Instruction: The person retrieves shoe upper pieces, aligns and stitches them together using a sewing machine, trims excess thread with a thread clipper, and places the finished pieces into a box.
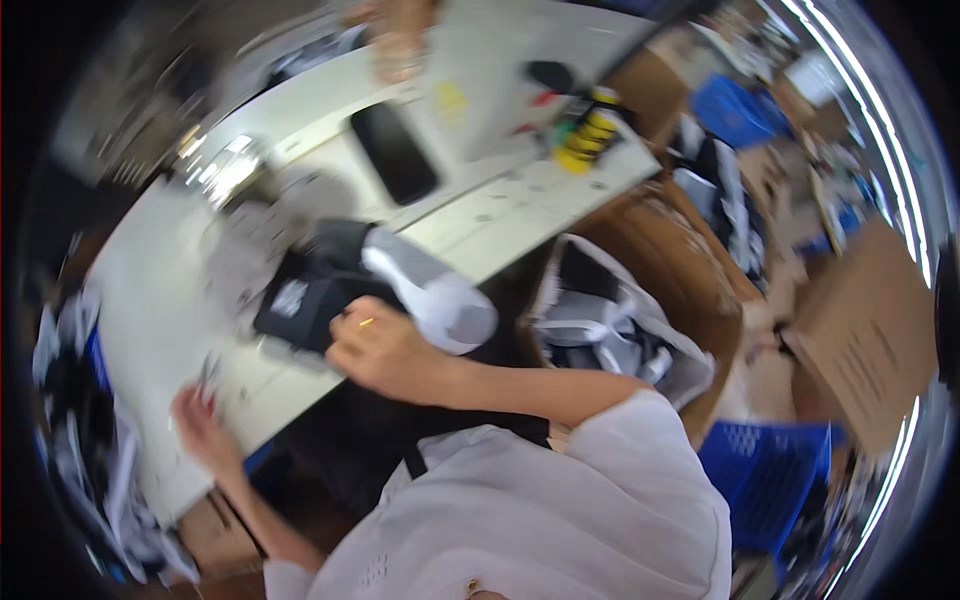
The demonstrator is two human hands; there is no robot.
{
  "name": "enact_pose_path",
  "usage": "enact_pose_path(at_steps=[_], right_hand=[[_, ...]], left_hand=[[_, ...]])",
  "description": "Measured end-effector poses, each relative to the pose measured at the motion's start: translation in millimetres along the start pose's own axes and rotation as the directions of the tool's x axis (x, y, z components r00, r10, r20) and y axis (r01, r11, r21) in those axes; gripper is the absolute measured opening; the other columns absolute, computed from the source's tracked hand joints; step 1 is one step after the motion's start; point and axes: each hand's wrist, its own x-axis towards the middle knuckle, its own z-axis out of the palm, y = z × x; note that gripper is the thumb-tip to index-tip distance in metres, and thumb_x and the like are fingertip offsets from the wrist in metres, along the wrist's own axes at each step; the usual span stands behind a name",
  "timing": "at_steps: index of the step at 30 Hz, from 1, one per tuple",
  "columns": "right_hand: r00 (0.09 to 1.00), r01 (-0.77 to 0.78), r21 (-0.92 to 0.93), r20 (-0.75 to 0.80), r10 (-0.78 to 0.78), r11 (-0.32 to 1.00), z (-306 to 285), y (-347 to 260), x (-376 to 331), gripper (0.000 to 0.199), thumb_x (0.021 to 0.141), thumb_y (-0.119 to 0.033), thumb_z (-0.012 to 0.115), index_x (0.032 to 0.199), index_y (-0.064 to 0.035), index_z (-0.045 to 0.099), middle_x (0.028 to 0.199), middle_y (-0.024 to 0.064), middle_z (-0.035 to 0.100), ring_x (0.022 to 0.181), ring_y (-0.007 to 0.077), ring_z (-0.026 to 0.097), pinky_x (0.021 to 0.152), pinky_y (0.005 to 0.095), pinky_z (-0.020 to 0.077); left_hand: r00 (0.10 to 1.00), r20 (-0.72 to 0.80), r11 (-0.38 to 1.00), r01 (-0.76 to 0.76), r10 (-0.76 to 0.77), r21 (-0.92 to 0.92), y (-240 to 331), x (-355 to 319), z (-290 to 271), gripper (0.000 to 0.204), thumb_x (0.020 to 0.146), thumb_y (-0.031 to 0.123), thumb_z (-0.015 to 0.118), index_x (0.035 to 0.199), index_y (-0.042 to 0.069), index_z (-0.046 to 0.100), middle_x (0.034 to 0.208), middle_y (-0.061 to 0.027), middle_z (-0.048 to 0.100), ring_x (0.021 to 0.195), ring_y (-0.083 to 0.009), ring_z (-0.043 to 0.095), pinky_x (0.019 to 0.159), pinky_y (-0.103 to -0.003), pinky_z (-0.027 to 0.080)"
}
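A black fabric piece [310, 290] with a white mark lies at the table's near edge, joined to or overlapping a rounded grey-white fabric part [440, 300]. My right hand [380, 350], with a ring on one finger, is closed on the black piece's near edge. To the left, my left hand [205, 430] is blurred, its fingers bent around a small red and metal tool [208, 380] that looks like thread snips. Just beyond the black piece stands a blurred, pale machine [250, 240] with a bright lamp [232, 172], apparently a sewing machine.
On the white table [150, 300] lie a black phone [395, 152] and a yellow-and-black item [588, 138]. A cardboard box [690, 260] with a lined bag of fabric pieces [610, 320] stands at right, near a blue crate [765, 480]. Fabric [95, 440] heaps at left. Another person's hand [398, 45] is across the table.
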Motion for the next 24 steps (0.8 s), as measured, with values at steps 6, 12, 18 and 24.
enact_pose_path(at_steps=[6, 12, 18, 24], right_hand=[[0.994, -0.085, 0.039, 0.075, 0.082, 0.996, 10, -9, -12, 0.035, 0.063, -0.006, 0.069, 0.098, -0.0058, 0.064, 0.121, 0.014, 0.062, 0.102, 0.0277, 0.061, 0.094, 0.039, 0.0469], [0.996, -0.074, 0.072, 0.06, 0.07, 0.995, 7, -5, -4, 0.04, 0.055, 0.0, 0.072, 0.094, -0.004, 0.067, 0.113, 0.0106, 0.066, 0.09, 0.0202, 0.064, 0.097, 0.0375, 0.0464], [0.997, -0.063, 0.038, 0.046, 0.062, 0.997, 9, -5, -4, 0.024, 0.068, 0.0, 0.069, 0.092, -0.0028, 0.067, 0.109, 0.0116, 0.068, 0.089, 0.0207, 0.064, 0.094, 0.0366, 0.0485], [0.995, -0.089, 0.028, 0.036, 0.088, 0.996, 12, -5, -9, 0.017, 0.075, -0.003, 0.067, 0.092, -0.0035, 0.069, 0.107, 0.0097, 0.069, 0.092, 0.0248, 0.063, 0.092, 0.0357, 0.0491]], left_hand=[[0.9, 0.351, 0.942, -0.315, 0.259, 0.113, 70, -50, 31, 0.032, 0.078, -0.003, 0.072, 0.108, 0.006, 0.066, 0.09, -0.0061, 0.06, 0.079, -0.0151, 0.059, 0.066, -0.024, 0.047], [0.852, 0.345, 0.861, -0.473, 0.393, 0.189, 74, -49, 43, 0.029, 0.075, 0.011, 0.08, 0.103, 0.011, 0.071, 0.087, -0.0021, 0.06, 0.068, -0.0134, 0.063, 0.056, -0.028, 0.045], [0.81, 0.329, 0.756, -0.578, 0.485, 0.307, 77, -55, 53, 0.025, 0.076, 0.012, 0.079, 0.099, 0.01, 0.071, 0.083, -0.002, 0.06, 0.062, -0.0143, 0.061, 0.055, -0.027, 0.044], [0.863, 0.241, 0.841, -0.494, 0.443, 0.223, 90, -53, 45, 0.026, 0.073, 0.004, 0.079, 0.097, 0.004, 0.07, 0.082, -0.0062, 0.062, 0.065, -0.0193, 0.062, 0.057, -0.028, 0.049]])
